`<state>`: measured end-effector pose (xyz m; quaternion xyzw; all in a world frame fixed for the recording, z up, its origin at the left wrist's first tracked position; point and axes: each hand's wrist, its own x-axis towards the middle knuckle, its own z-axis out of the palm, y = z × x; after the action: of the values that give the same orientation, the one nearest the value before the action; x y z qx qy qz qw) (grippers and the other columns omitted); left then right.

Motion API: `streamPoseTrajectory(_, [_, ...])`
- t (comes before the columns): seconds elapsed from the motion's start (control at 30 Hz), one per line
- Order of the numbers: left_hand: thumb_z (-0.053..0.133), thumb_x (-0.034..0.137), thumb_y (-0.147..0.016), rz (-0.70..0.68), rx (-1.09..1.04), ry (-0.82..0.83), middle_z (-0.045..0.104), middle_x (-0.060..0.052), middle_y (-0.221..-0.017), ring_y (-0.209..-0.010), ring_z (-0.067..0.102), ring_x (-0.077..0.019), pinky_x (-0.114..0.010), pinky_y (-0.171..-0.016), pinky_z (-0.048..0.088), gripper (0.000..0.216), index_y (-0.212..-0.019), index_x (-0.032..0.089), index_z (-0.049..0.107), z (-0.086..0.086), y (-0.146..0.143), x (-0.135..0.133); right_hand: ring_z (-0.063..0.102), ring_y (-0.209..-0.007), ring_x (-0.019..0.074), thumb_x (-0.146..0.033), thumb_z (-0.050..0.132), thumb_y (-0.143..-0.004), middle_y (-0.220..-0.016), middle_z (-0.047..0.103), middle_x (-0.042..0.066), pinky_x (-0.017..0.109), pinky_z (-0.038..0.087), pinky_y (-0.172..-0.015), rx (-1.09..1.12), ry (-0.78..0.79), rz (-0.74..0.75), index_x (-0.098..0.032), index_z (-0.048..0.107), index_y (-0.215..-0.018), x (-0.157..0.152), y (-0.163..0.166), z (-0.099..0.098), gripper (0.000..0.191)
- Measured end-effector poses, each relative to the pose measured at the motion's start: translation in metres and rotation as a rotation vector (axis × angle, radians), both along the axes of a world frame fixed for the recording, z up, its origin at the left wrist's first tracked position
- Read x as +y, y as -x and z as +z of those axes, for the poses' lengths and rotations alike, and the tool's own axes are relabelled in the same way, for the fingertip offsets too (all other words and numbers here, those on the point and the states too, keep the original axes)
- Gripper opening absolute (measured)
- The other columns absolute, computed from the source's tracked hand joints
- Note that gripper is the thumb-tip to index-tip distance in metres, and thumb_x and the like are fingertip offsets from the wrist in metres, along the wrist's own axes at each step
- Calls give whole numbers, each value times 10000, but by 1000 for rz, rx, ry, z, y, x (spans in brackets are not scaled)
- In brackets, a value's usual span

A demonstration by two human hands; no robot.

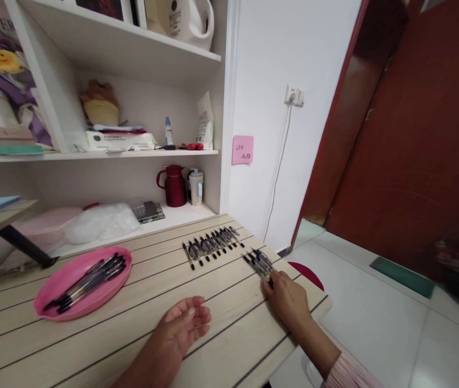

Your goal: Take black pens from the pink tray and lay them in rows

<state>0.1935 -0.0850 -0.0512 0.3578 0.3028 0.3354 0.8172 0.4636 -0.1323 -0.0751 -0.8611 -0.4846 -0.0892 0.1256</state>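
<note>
My right hand (288, 299) rests near the table's right edge, its fingers closed on the near ends of a small bunch of pens (258, 262). My left hand (176, 330) is over the middle front of the table, palm turned up and fingers loosely apart, with nothing in it. Beyond both hands, several clear-barrelled pens with black ends (209, 248) lie side by side in a row. To the left, a pink oval tray (60, 280) holds a heap of similar pens (92, 284). My right fingers partly hide the bunch's near ends.
A white shelf unit (173, 214) borders the table's back, with a dark red jug (175, 186), a pale cup (196, 187) and a plastic bag (102, 223). A dark red round seat (307, 275) shows past the table's right edge. A pink note (243, 150) is on the wall.
</note>
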Motion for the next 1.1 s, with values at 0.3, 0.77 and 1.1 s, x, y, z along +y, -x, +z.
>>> streamPoseTrajectory(0.3, [615,231,-755,-26,-9,-10,669,-84,-876,-864,614,-196,-362,-865,422,210,-950,155,625,-3,2,1,594,-656,173,-346,402,-875,-830,626,45,263,277,-525,-31,-85,24,-196,543,-836,-18,15,-4,209])
streamPoseTrajectory(0.77, [621,218,-758,-45,-5,-83,673,-73,-858,-842,612,-179,-353,-857,423,180,-928,160,632,-3,3,-1,624,-822,221,-285,385,-879,-907,658,109,282,352,-617,52,23,-3,-152,537,-913,-2,5,5,205])
streamPoseTrajectory(1.1, [618,214,-765,-67,-9,-91,667,-70,-863,-839,609,-175,-354,-859,420,171,-928,165,629,-1,3,-3,623,-801,227,-332,394,-870,-910,654,100,294,362,-619,88,1,-55,-166,530,-932,-2,10,-1,224])
